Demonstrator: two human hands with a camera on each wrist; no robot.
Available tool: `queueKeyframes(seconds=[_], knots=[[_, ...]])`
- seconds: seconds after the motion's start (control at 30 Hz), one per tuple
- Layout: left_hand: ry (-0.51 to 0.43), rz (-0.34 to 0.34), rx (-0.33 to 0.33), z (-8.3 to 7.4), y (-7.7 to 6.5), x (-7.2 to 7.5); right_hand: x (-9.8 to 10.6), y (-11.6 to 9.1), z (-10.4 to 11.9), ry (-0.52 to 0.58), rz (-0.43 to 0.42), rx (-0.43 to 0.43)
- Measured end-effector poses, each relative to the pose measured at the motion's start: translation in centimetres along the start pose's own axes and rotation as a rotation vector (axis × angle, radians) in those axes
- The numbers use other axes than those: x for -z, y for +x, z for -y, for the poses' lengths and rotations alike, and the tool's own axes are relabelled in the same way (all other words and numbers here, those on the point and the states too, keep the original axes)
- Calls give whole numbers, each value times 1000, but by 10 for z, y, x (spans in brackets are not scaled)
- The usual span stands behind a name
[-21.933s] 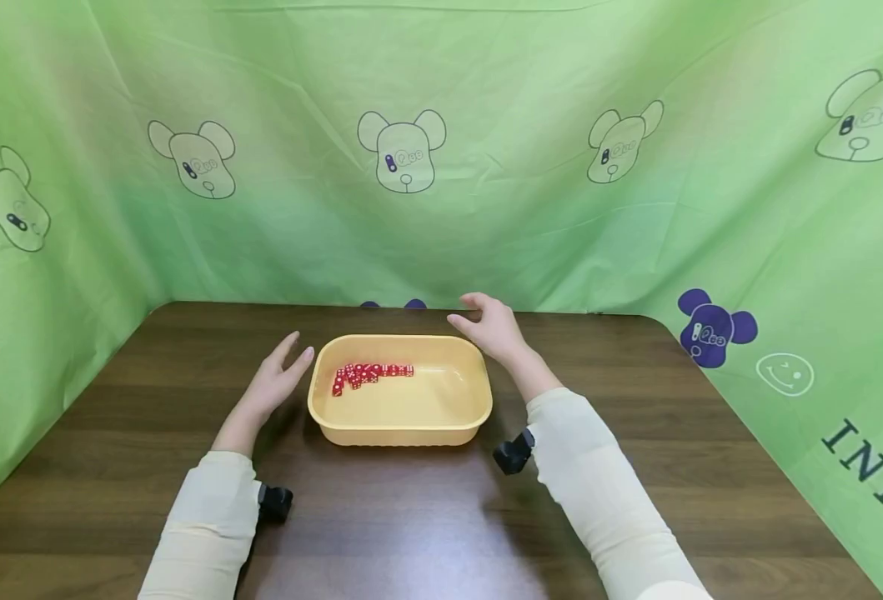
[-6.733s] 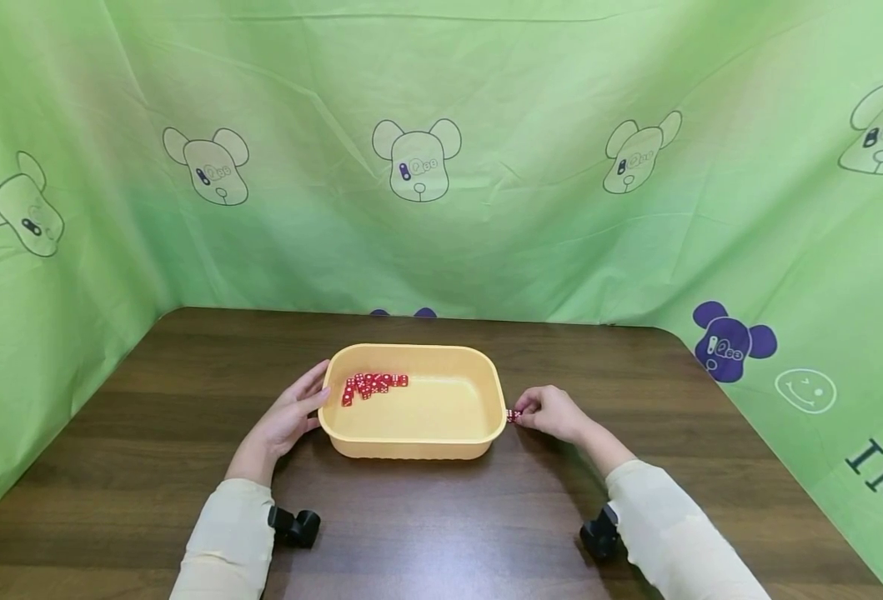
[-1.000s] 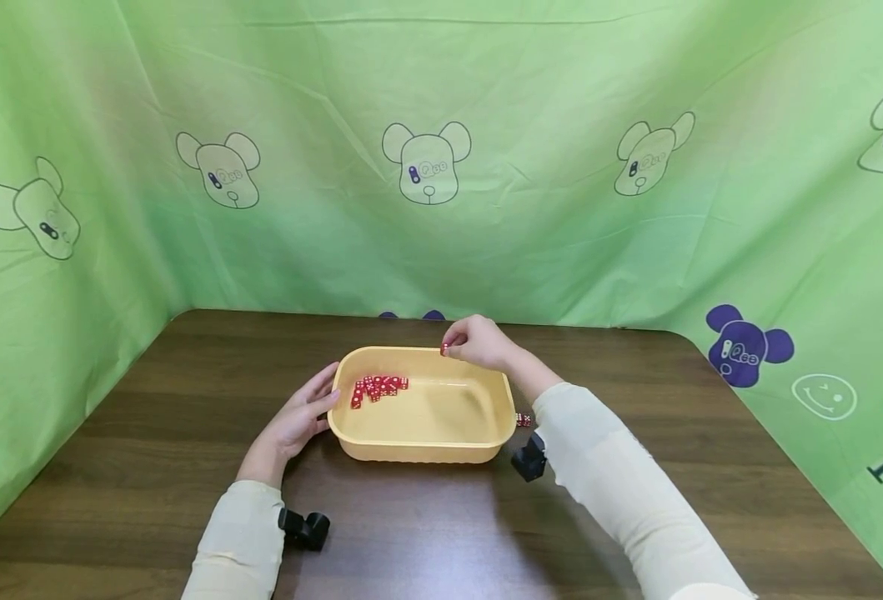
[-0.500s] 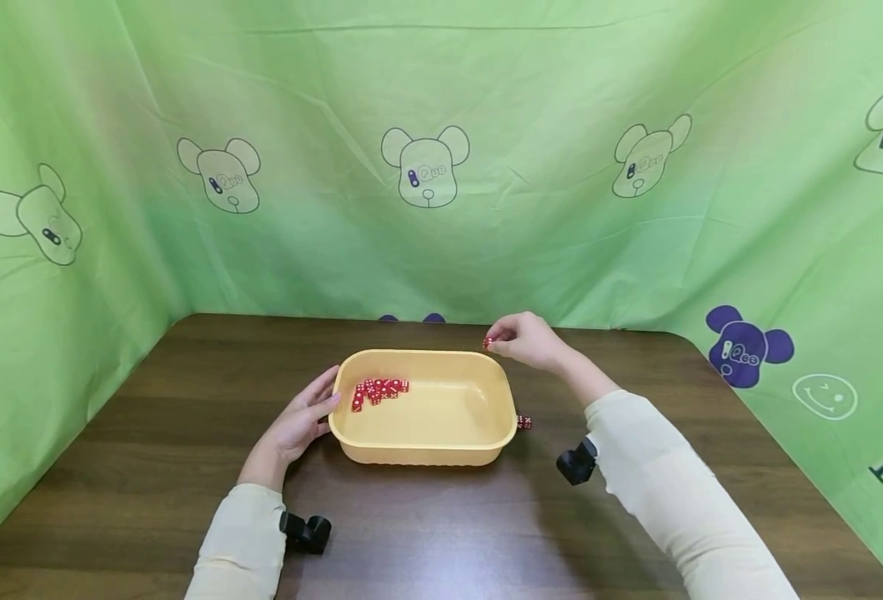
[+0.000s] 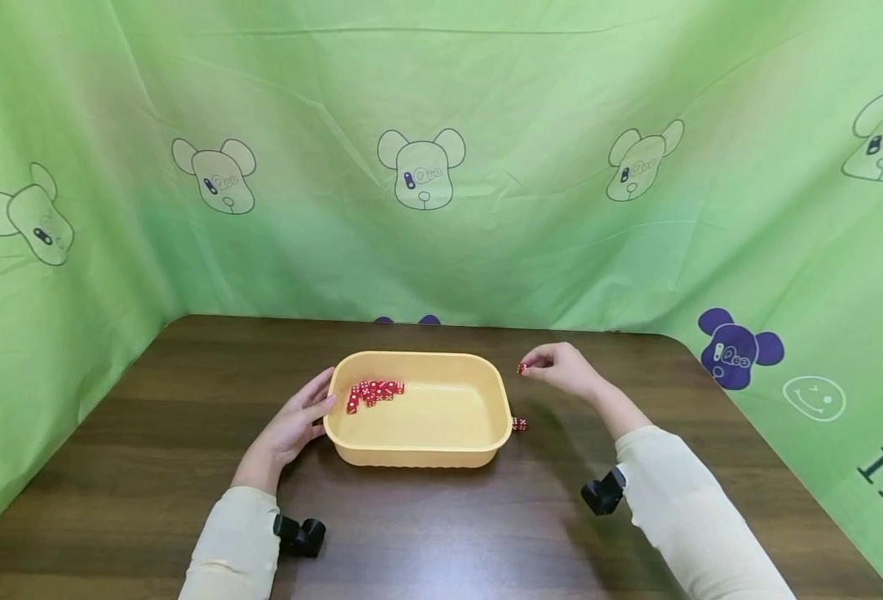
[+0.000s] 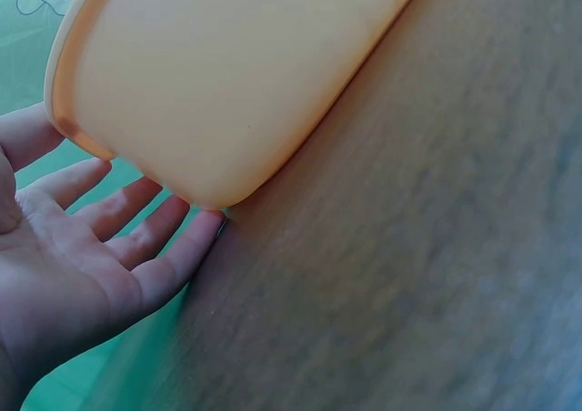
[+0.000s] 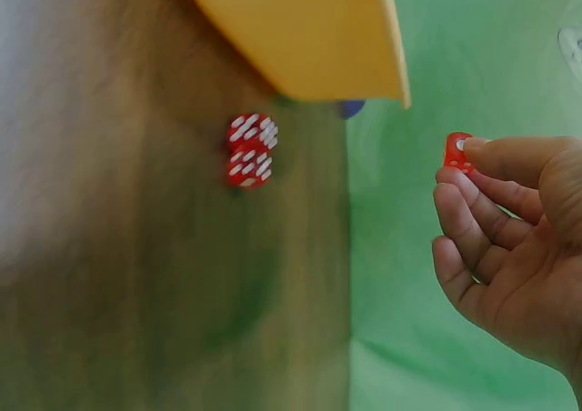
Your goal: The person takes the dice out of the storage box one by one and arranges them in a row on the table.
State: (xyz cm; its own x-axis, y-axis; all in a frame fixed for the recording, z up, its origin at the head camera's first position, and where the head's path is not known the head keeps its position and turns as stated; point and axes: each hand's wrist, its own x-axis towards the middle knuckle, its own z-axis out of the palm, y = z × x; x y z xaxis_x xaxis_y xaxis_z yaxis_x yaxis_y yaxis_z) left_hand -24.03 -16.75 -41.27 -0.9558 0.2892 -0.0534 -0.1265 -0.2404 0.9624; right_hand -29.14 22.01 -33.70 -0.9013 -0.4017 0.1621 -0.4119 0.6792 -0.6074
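Observation:
A yellow plastic basin point(image 5: 426, 454) sits mid-table with several red dice point(image 5: 373, 392) bunched at the left of its floor. My left hand point(image 5: 291, 425) holds the basin's left end, thumb at the rim; in the left wrist view its fingertips point(image 6: 207, 218) rest against the outer wall. Beyond the right end, my right hand point(image 5: 567, 369) pinches a single red die point(image 7: 457, 153) between thumb and forefinger, above the table. Below that hand, a small cluster of red dice point(image 7: 250, 152) with white pips stands on the table beside the basin, partly hidden by the rim in the head view.
The dark wood table point(image 5: 426, 533) has its far edge against a green curtain point(image 5: 501, 250) printed with bear heads, which also hangs along both sides. Black wrist cameras point(image 5: 300, 537) stick out under both sleeves.
Carrying the die, my right hand has swung right from above the basin and come down toward the dice outside. My left hand has stayed at the basin.

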Motion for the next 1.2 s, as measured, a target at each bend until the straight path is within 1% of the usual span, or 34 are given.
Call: queueKeyframes(seconds=[0.13, 0.23, 0.3, 0.43, 0.73, 0.93, 1.2], knots=[[5, -5, 6, 0, 0, 0, -5, -11, -14, 7, 6, -17], [-2, -2, 5, 0, 1, 0, -11, -20, -23, 41, 31, -53], [-5, -5, 5, 1, 1, 0, -15, -24, -29, 67, 49, -69], [-7, -9, 8, 1, 0, -1, -22, -31, -36, 75, 66, -90], [-2, -11, 10, 0, 1, 0, -33, -38, -39, 64, 101, -91], [-1, 15, -9, 1, 0, 0, -38, -37, -40, 15, 91, -62], [4, 28, -19, 0, -2, 1, -40, -37, -38, 6, 89, -51]])
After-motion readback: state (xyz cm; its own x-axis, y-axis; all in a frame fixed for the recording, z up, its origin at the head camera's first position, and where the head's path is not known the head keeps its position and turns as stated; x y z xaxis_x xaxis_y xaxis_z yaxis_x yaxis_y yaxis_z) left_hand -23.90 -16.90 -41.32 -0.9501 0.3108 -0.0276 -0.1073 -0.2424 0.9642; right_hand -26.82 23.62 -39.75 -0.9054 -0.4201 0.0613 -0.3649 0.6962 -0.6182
